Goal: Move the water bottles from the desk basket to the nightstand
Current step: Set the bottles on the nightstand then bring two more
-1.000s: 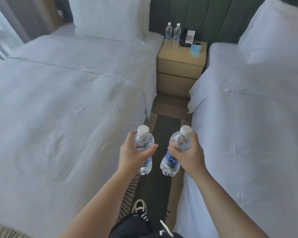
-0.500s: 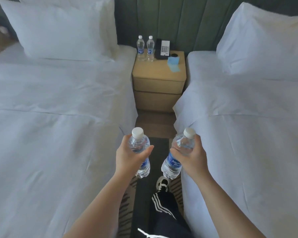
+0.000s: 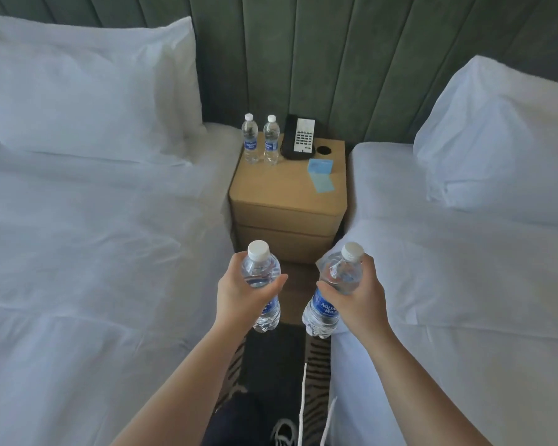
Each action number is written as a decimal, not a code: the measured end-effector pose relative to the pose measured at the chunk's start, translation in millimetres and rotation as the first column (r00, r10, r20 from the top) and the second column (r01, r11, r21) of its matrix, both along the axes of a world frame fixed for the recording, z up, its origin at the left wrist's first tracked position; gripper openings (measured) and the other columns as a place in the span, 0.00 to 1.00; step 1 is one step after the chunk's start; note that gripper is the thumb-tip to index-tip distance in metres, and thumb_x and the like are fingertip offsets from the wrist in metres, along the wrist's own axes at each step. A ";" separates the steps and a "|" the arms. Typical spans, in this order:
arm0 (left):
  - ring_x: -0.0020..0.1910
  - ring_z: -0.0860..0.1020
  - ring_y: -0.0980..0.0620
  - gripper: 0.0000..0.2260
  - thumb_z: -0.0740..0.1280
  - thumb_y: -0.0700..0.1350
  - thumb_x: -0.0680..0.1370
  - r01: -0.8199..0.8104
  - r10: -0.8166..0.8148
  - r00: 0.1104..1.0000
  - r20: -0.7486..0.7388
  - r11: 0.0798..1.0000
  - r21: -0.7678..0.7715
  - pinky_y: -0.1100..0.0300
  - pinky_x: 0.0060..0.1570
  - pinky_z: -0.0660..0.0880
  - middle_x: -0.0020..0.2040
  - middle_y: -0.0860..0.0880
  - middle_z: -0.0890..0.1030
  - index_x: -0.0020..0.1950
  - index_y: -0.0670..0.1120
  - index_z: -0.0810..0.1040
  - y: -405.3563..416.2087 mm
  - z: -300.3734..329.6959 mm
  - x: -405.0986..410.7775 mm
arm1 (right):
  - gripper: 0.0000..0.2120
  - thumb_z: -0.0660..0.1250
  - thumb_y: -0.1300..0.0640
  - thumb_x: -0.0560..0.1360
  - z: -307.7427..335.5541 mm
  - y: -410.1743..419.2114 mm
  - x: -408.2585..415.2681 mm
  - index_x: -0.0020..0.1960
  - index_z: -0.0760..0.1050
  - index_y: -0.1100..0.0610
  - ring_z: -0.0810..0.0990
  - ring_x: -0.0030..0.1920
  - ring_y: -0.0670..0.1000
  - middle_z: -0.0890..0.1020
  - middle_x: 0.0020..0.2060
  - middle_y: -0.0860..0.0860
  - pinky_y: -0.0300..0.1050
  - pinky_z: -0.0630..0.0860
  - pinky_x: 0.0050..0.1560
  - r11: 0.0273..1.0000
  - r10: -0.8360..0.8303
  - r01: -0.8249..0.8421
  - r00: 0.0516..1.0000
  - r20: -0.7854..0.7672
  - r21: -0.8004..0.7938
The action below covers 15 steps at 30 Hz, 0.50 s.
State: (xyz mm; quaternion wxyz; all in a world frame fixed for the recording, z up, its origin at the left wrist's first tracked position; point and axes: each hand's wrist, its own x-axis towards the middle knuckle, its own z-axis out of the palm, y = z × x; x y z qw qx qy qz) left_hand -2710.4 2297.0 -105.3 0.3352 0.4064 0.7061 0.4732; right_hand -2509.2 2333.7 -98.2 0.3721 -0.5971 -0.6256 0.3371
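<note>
Here, at the far left, a white bed with a large pillow fills that side of the view, its sheets lightly creased. Next comes the left hand, fingers and thumb wrapped around the upper body of a clear water bottle with a white cap and blue label, held nearly upright in the air above the strip of floor between the beds. Beyond it stands the tan nightstand, whose top surface carries two more capped bottles set side by side, touching or nearly so, at its back left corner. Just right of them sits a black telephone with a white keypad panel, then a small dark round hole and a pale blue card near the right edge. The right hand grasps a second held bottle around its shoulder, tilted so the cap leans right and the base points toward the other bottle; the two do not touch. A second white bed with its pillow lies at the right, before a green padded headboard.
</note>
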 end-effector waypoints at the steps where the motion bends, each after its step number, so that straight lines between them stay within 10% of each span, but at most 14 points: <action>1: 0.45 0.78 0.68 0.31 0.75 0.65 0.58 -0.001 0.001 1.000 -0.002 1.000 -0.006 0.65 0.43 0.75 0.47 0.62 0.80 0.56 0.57 0.72 16.4 -2.4 -2.3 | 0.32 0.77 0.49 0.65 -2.8 16.3 -2.8 0.58 0.60 0.36 0.77 0.51 0.46 0.74 0.52 0.39 0.36 0.77 0.45 1.000 0.003 -0.003 1.000 0.000 -0.005; 15: 0.47 0.80 0.61 0.30 0.77 0.61 0.60 0.017 -0.013 0.998 0.069 0.998 -0.062 0.59 0.47 0.77 0.48 0.60 0.81 0.58 0.54 0.73 315.5 -44.9 -92.6 | 0.30 0.75 0.44 0.60 -44.6 307.5 -100.3 0.55 0.63 0.30 0.77 0.51 0.33 0.78 0.50 0.34 0.34 0.74 0.46 0.991 0.039 -0.041 0.999 -0.021 -0.125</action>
